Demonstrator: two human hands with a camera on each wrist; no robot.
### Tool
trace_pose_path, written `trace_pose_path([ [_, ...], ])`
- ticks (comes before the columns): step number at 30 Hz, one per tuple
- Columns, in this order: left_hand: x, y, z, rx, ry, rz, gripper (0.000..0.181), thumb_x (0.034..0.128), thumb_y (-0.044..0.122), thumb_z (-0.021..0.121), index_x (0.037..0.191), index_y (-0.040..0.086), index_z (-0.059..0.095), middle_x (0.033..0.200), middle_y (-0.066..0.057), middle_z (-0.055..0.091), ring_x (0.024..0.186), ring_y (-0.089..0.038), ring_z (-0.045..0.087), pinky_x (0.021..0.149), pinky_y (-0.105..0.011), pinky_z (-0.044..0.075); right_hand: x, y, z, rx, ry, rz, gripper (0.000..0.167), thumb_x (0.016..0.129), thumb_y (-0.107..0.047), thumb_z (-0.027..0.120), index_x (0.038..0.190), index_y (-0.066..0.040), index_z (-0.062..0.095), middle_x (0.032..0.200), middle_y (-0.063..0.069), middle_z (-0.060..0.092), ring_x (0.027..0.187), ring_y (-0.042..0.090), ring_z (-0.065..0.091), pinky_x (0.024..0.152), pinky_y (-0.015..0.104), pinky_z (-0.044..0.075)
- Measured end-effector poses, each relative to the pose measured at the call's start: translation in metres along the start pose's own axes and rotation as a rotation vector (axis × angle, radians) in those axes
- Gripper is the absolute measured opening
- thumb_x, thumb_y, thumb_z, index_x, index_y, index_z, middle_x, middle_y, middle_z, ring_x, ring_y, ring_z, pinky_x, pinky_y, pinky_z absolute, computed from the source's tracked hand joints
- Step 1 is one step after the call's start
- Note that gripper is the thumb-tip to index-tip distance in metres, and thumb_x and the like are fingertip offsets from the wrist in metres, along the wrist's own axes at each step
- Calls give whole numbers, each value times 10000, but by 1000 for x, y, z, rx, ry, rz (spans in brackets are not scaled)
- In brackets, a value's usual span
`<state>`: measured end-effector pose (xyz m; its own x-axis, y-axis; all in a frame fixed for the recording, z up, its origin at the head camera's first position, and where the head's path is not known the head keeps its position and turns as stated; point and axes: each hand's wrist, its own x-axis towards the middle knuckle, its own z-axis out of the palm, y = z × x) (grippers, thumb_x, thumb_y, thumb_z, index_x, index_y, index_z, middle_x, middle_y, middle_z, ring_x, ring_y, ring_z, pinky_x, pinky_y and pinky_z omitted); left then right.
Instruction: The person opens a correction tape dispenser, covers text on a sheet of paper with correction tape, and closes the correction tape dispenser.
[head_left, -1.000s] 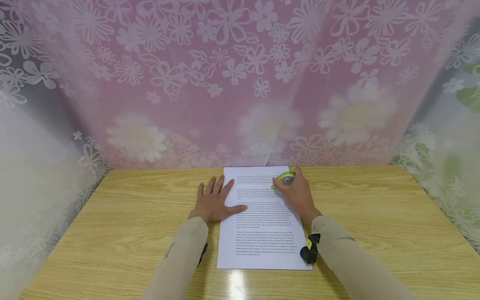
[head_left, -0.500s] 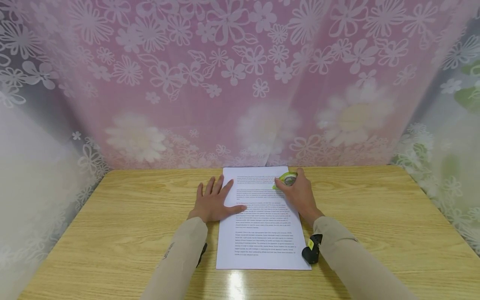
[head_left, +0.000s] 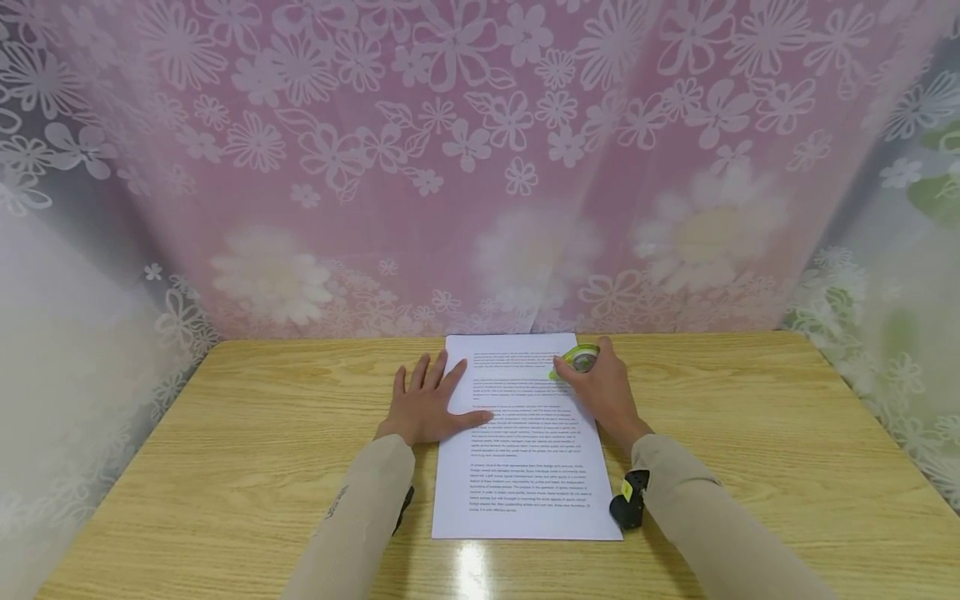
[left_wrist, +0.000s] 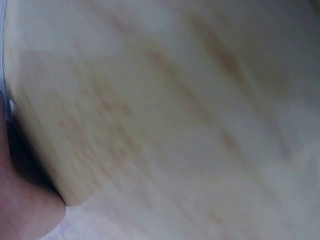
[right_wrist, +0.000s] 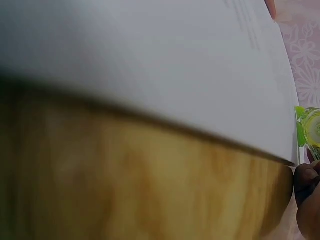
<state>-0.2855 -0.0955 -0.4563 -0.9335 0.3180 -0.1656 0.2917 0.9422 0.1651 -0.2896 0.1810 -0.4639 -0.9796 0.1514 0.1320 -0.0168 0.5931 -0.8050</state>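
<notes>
Printed paper (head_left: 525,492), perhaps a stack of sheets, lies on the wooden table with its text facing up. My left hand (head_left: 426,412) rests with spread fingers over the paper's left edge, thumb on the text. Between thumb and fingers, my right hand (head_left: 603,392) holds a green, see-through correction tape (head_left: 581,358) against the upper right of the page, at the end of a text line. In the right wrist view the correction tape (right_wrist: 311,127) shows at the right edge; its tip is not clear. The left wrist view catches only part of the hand (left_wrist: 30,210).
The wooden tabletop (head_left: 285,433) extends on both sides of the paper. A pink flowered curtain (head_left: 420,208) hangs right behind the table's back edge, with pale flowered cloth at left and right. A black wrist device (head_left: 628,504) sits under the right sleeve.
My right hand and the correction tape have slid slightly to the right across the page, toward its right edge. My left hand has stayed in place.
</notes>
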Motion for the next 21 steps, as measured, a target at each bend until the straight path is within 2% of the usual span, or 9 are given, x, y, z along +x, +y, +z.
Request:
trace_pose_path([
  [9, -3, 0, -2, 9, 5, 0, 984, 762, 864, 348, 1545, 330, 85, 1597, -18, -12, 1444, -298, -26, 1104, -564, -29, 0, 2, -3, 2, -4, -15, 598, 872, -379, 692, 1199, 19, 388, 946, 176, 592, 730, 238, 611, 610, 308, 496],
  [21, -1, 1, 0, 17, 7, -3, 995, 749, 878, 329, 1544, 336, 75, 1597, -13, -15, 1444, -293, -26, 1104, -561, -29, 0, 5, -5, -12, 10, -19, 601, 873, -367, 692, 1207, 30, 389, 982, 188, 590, 785, 256, 616, 663, 331, 504],
])
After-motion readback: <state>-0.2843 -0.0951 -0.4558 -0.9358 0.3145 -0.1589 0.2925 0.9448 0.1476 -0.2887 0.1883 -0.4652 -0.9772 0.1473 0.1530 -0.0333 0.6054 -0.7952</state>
